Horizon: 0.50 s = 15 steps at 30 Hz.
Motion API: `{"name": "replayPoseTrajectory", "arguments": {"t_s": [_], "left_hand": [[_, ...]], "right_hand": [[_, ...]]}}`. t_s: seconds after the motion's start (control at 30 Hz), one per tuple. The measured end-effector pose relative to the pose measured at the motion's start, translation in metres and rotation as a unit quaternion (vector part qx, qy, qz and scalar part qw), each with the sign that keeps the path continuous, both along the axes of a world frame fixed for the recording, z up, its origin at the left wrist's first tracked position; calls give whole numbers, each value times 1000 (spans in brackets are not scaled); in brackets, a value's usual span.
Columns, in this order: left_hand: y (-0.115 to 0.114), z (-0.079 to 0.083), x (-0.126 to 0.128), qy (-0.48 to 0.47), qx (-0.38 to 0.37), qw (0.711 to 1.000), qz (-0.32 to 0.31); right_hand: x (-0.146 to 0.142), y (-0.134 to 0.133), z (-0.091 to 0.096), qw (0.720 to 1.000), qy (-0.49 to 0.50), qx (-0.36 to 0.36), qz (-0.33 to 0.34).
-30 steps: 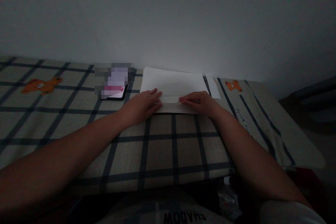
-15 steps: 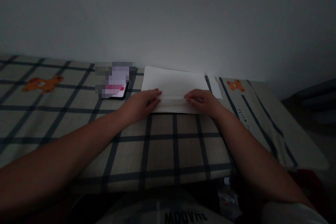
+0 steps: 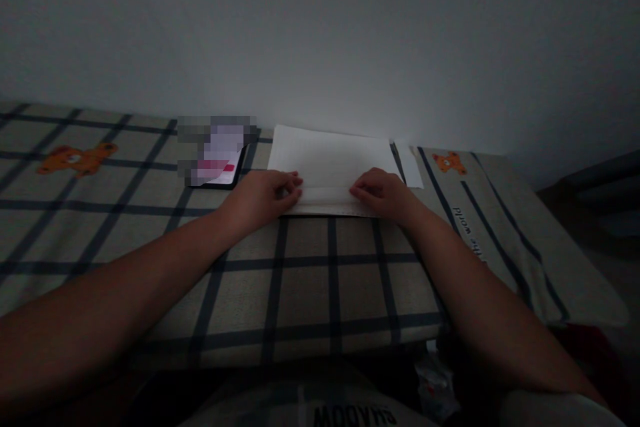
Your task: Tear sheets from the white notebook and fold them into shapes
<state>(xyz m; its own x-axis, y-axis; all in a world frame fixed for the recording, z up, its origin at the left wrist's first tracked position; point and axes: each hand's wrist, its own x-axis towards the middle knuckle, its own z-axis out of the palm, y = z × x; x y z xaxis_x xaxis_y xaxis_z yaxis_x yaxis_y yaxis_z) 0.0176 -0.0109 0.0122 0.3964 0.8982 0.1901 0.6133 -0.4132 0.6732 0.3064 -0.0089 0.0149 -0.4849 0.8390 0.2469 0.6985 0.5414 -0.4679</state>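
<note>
A white sheet of paper (image 3: pixel 327 195) with a narrow band along its near side, like a fold, lies on a white pad or stack of paper (image 3: pixel 330 147). My left hand (image 3: pixel 265 193) is at the band's left end, fingers curled and thumb close to the fingertips, pinching the paper. At the right end my right hand (image 3: pixel 383 195) pinches it between thumb and bent fingers. Both hands rest low over the near edge of the stack. Dim light makes the exact layers of paper hard to tell.
A phone (image 3: pixel 220 157) with a lit, partly blurred screen lies to the left. A white paper strip (image 3: pixel 411 167) lies right of the stack. The checked tablecloth (image 3: pixel 305 287) covers the table, which meets a plain wall (image 3: pixel 320 33) behind.
My fingers have curled in more tightly on the paper, and the band along its near side sits slightly closer to me. The left hand has shifted a little to the left.
</note>
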Motion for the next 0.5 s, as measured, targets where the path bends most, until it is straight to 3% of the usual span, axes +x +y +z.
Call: {"name": "replayPoseTrajectory", "arguments": {"t_s": [0.3, 0.5], "left_hand": [[2, 1, 4, 90, 78, 993, 6], [5, -3, 7, 107, 98, 989, 12]], "right_hand": [[-13, -1, 1, 992, -58, -37, -103], [-19, -7, 0, 986, -66, -20, -154]]}}
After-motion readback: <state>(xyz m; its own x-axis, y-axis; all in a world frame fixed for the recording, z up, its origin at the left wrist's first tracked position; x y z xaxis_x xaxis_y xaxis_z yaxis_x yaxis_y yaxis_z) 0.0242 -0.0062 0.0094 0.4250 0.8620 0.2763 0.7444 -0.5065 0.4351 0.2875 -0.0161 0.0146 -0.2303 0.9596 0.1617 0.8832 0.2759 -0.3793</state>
